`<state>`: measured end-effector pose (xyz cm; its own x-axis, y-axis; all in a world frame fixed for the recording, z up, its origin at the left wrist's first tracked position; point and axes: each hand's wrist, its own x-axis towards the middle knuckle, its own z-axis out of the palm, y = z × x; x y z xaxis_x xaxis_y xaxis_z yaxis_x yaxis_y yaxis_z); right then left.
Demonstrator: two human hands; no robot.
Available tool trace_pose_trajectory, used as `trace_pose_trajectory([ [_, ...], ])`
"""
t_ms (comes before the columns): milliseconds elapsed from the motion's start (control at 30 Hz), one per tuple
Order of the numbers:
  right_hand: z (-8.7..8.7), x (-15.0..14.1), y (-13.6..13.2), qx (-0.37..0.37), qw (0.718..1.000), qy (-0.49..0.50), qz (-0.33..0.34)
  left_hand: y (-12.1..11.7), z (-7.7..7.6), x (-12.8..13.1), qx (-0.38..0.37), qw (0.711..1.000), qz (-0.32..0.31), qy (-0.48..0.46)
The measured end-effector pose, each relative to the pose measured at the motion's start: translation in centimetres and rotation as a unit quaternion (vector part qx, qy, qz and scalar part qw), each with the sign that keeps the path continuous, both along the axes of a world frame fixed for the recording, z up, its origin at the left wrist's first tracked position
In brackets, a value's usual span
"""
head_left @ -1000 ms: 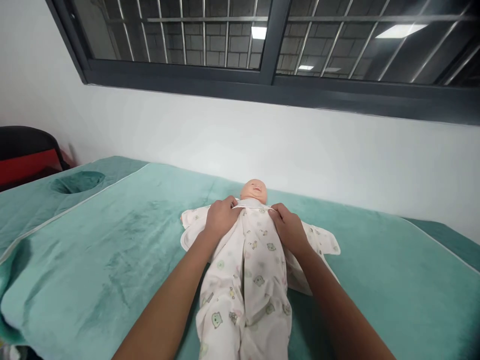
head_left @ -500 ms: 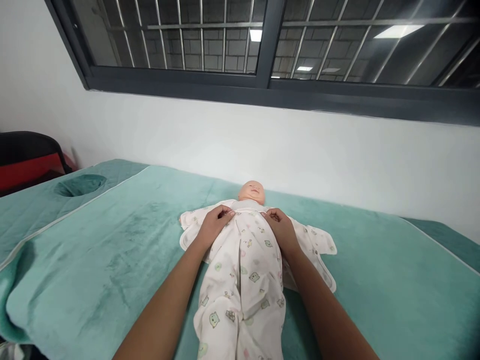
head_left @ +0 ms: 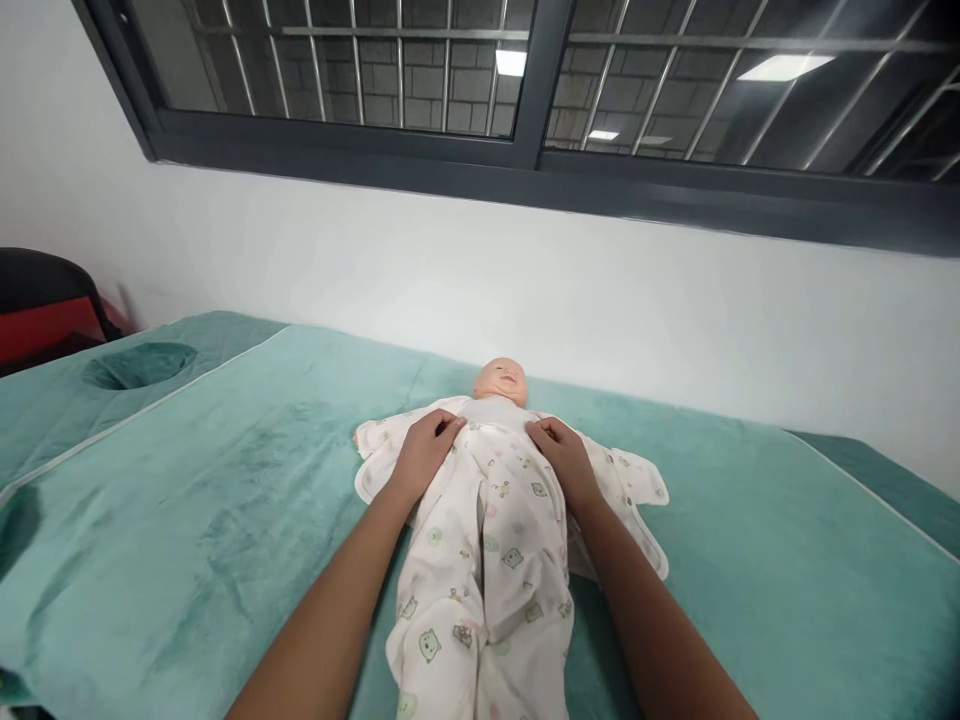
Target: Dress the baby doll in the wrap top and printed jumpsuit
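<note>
A baby doll lies on its back on a teal-covered bed, dressed in a white romper printed with small animals. My left hand rests on the doll's left chest with its fingers curled on the romper's edge. My right hand lies on the other side of the chest, fingers pinched on the opposite edge of the cloth. The romper's sleeves spread out flat to both sides.
The bed runs along a white wall under a dark-framed barred window. A round face hole sits in the bed's far left end. A black and red chair stands at the left edge.
Both hands have slid a little down from the doll's collar toward the chest, their fingers curling on the romper's front edges. The view has shifted slightly.
</note>
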<state>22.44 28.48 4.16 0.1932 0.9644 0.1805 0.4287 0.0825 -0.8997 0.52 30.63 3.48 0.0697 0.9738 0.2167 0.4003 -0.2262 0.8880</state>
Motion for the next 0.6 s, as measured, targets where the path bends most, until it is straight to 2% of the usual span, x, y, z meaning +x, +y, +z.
trace_pose_trajectory([
  [133,-0.6,0.7,-1.7,0.011,1.0,-0.029,0.005,-2.0,-0.1,-1.2,-0.03,0.998,-0.026,-0.057],
  [300,-0.7,1.3,-3.5,0.014,0.999,-0.028,0.008,-4.3,0.4,-3.0,-0.159,0.978,-0.078,-0.106],
  [367,-0.5,1.8,-4.4,-0.021,0.999,-0.005,0.037,-4.9,0.8,-3.6,-0.201,0.966,-0.109,-0.116],
  [500,0.2,2.9,-6.2,-0.12,0.98,0.055,0.146,-5.5,1.3,-4.2,-0.233,0.952,-0.157,-0.123],
  [600,0.4,3.4,-7.0,-0.139,0.967,0.093,0.19,-5.6,1.4,-4.3,-0.235,0.951,-0.164,-0.119],
])
